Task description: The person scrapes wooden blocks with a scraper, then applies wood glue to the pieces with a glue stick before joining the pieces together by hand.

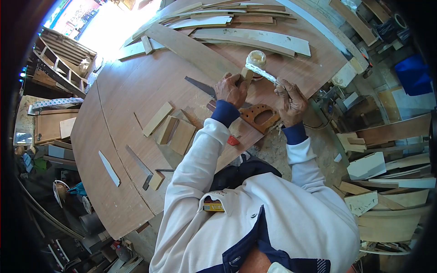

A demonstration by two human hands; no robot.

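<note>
My left hand [231, 91] is closed on a small wood block [246, 74] above the wooden table. In my right hand [292, 102] is a thin stick [261, 73] thickly coated with white glue, its coated end at or close by the block. Just behind them stands an open glue jar [256, 58], its lower part partly hidden by the stick. A handsaw [259, 117] with a wooden handle lies below my hands, its blade passing under my left hand. Near my left forearm sit several cut wood blocks [182, 136].
Long wooden strips [255, 40] are piled along the table's far side. A try square [139, 164] and a pale pointed strip [109, 168] lie on the left of the table [95, 136]. A red object [233, 140] rests near the front edge. Offcuts [387, 195] are stacked at right.
</note>
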